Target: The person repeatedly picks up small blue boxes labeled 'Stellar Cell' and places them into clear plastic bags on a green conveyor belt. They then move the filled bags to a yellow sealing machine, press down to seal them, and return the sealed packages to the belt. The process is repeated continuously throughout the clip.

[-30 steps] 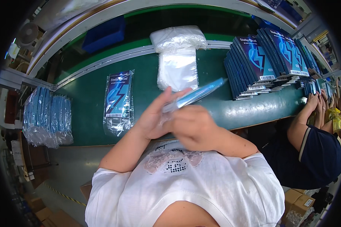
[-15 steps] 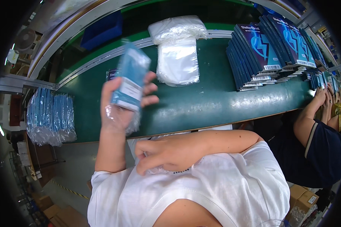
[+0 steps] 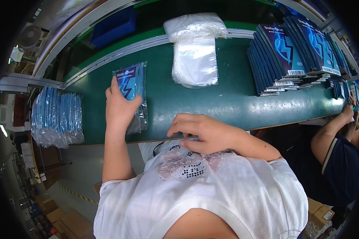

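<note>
My left hand [image 3: 121, 105] spans a flat blue and purple box [image 3: 128, 81], its thumb on the near right side and its fingers along the left. Against that box's right side stand a few thin boxes in clear bags [image 3: 141, 85], their loose bag ends lying toward the table edge. My right hand [image 3: 193, 129] hovers in front of my shirt by the table's near edge, fingers loosely bent and apart, with nothing in it. Beyond it lies a pile of clear plastic bags [image 3: 195, 61].
A row of bagged boxes [image 3: 56, 113] stands at the left end of the green table [image 3: 227, 99]. Stacks of blue boxes [image 3: 283, 51] rise at the right. Behind the metal rail sits a blue bin [image 3: 113, 30]. A co-worker's arm [image 3: 329, 129] reaches in at far right.
My left hand has gone from holding up a bagged box to gripping a box down on the table. My right hand has moved away from my chest, toward the table, and its fingers have spread.
</note>
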`<state>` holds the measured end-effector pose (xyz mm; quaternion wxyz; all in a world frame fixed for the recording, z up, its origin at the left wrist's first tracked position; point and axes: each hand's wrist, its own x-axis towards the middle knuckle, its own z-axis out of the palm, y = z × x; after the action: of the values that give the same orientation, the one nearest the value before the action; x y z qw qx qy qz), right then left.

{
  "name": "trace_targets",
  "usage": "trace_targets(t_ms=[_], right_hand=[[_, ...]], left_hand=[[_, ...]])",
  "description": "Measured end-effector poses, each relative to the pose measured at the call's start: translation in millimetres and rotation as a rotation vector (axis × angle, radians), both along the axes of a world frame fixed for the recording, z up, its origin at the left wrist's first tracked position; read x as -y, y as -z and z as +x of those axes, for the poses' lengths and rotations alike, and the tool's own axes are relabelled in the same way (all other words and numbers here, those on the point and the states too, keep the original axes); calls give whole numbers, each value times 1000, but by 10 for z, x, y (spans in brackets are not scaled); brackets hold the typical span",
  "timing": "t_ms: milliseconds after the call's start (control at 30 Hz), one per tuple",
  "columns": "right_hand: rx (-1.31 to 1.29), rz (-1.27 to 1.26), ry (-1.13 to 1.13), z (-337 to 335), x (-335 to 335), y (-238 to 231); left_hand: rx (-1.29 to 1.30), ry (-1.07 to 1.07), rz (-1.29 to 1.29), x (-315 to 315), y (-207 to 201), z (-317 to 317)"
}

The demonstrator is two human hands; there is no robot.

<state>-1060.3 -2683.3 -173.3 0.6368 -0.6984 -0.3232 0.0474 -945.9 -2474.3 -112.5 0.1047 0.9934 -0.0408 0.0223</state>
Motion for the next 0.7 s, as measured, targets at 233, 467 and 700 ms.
trace_targets(t_ms=[233, 467, 700], right_hand=[[-35, -33, 88, 21, 113, 22], [340, -167, 641, 148, 821, -430], [505, -589, 1356, 422, 1795, -734]], left_hand=[[19, 6, 94, 17, 86, 136], [39, 25, 115, 44, 129, 110], [234, 698, 24, 522, 165, -26]])
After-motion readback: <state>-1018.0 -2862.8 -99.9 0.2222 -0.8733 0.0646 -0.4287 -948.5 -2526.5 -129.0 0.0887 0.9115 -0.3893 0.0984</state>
